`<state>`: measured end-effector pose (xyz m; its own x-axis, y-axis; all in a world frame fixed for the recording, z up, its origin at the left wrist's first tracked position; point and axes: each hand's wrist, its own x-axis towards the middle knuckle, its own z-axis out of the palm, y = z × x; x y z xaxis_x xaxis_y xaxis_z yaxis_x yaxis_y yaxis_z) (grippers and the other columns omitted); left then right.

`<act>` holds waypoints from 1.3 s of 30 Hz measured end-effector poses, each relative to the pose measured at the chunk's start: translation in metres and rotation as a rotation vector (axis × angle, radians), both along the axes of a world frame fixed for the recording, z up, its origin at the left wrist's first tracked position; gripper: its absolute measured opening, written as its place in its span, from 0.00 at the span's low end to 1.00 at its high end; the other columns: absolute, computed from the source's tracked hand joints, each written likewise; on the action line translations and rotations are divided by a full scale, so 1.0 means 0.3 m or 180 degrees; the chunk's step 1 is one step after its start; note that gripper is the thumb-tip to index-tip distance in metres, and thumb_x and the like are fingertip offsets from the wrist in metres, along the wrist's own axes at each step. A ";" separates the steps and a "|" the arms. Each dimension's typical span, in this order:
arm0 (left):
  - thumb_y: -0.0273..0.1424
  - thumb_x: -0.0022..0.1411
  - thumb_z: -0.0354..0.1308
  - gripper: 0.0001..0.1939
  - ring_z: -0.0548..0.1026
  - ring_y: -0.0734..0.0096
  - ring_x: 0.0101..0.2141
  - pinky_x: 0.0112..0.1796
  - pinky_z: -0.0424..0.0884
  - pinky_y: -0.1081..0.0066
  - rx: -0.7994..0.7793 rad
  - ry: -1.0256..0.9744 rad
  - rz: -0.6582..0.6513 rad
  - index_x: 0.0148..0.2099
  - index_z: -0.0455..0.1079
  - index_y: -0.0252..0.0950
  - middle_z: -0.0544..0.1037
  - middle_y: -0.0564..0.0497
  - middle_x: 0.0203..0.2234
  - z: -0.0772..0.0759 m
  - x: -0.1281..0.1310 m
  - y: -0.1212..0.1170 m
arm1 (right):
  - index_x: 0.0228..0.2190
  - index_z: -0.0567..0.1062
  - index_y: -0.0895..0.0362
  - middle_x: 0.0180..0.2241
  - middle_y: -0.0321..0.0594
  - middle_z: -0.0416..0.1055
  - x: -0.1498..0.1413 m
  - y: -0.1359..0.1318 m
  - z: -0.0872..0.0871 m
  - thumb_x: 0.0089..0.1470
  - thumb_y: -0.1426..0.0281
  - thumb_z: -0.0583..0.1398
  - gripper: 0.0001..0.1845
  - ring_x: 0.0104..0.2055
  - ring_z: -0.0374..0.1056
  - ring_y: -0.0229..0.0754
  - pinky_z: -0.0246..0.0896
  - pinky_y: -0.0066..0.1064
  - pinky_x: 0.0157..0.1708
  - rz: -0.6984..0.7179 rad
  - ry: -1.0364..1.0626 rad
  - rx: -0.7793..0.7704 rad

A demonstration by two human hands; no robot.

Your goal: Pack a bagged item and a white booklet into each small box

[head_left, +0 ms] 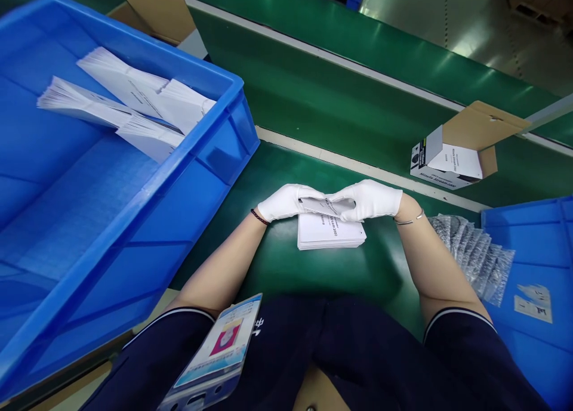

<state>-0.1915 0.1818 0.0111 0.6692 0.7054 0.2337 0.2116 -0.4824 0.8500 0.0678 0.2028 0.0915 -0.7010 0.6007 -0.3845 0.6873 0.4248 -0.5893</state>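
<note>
A stack of white printed booklets [329, 235] lies on the green work surface in front of my body. Just over its far edge, both gloved hands hold a white booklet [323, 206] between them. My left hand [286, 202], in a white glove, pinches the booklet's left end. On the other end, the thumb and fingers of my right hand [370, 200], gloved in white too, are closed. Whether the held booklet is one or several sheets, I cannot tell. The fingertips partly cover its printing.
At left, a large blue bin [179, 178] holds bundles of white booklets [134, 95]. An opened carton [447, 160] with a booklet inside stands on the belt at right. Bubble-wrapped packs [477, 253] lean by another blue bin [528, 238]. A pale rail [313, 151] crosses behind my hands.
</note>
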 end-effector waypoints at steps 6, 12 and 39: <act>0.48 0.64 0.58 0.23 0.77 0.59 0.48 0.52 0.71 0.65 -0.0133 -0.0152 0.0106 0.52 0.78 0.37 0.79 0.44 0.47 -0.007 -0.001 0.000 | 0.50 0.79 0.42 0.47 0.30 0.78 -0.026 -0.021 0.024 0.45 0.54 0.69 0.28 0.50 0.72 0.58 0.63 0.44 0.52 -0.0169 0.0050 0.0011; 0.49 0.63 0.59 0.24 0.77 0.58 0.48 0.52 0.71 0.63 -0.0267 -0.0133 0.0129 0.52 0.78 0.38 0.79 0.45 0.48 -0.011 -0.001 0.001 | 0.51 0.79 0.44 0.49 0.32 0.76 -0.045 0.001 0.013 0.45 0.47 0.68 0.31 0.52 0.70 0.59 0.64 0.45 0.52 -0.0186 -0.0036 -0.0269; 0.67 0.53 0.52 0.49 0.61 0.45 0.63 0.62 0.58 0.53 -0.0639 -0.1135 0.0254 0.65 0.65 0.37 0.64 0.39 0.64 0.021 -0.017 -0.009 | 0.49 0.79 0.52 0.47 0.38 0.77 -0.023 -0.021 0.040 0.63 0.59 0.53 0.20 0.48 0.72 0.52 0.66 0.42 0.48 -0.0518 0.0189 0.0598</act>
<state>-0.1965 0.1792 0.0175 0.5127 0.8068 0.2935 -0.0830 -0.2937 0.9523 0.0610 0.1964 0.1035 -0.6073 0.7644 -0.2164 0.7220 0.4174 -0.5518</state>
